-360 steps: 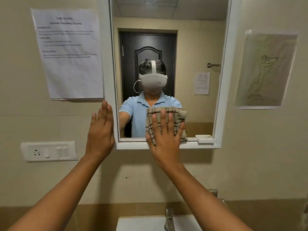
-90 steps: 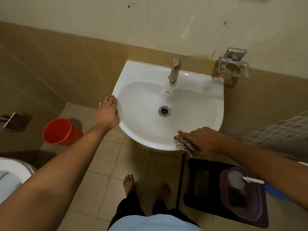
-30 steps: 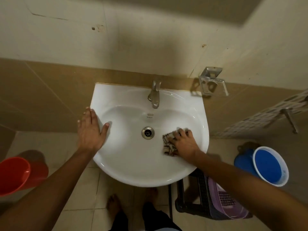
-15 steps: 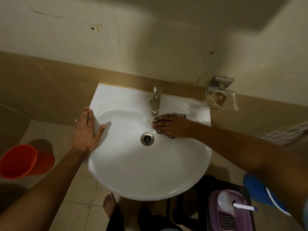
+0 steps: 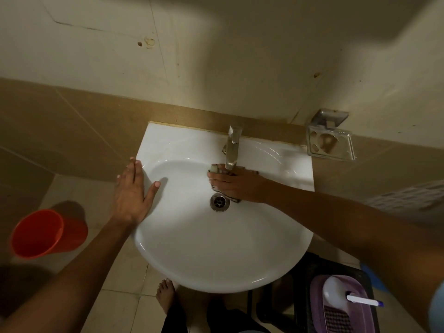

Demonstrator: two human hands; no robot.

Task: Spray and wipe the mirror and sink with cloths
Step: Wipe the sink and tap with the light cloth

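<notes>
1. Right now, from the head view, the right hand (image 5: 236, 185) presses a checked cloth (image 5: 234, 197) flat against the far wall of the sink (image 5: 216, 260), fingers (image 5: 217, 175) stretched leftward under the tap (image 5: 232, 150), not clenched.
2. Only the cloth's edges show; it lies just right of the drain (image 5: 219, 201).
3. Released and flat, the left hand (image 5: 132, 191) rests on the sink's left rim.
4. The tap likely blocks any sweep farther back; the unwiped bowl lies near and left.
5. Around: a soap holder (image 5: 330, 143) right, a red bucket (image 5: 38, 233) left, a purple basket (image 5: 341, 306) near right.
</notes>
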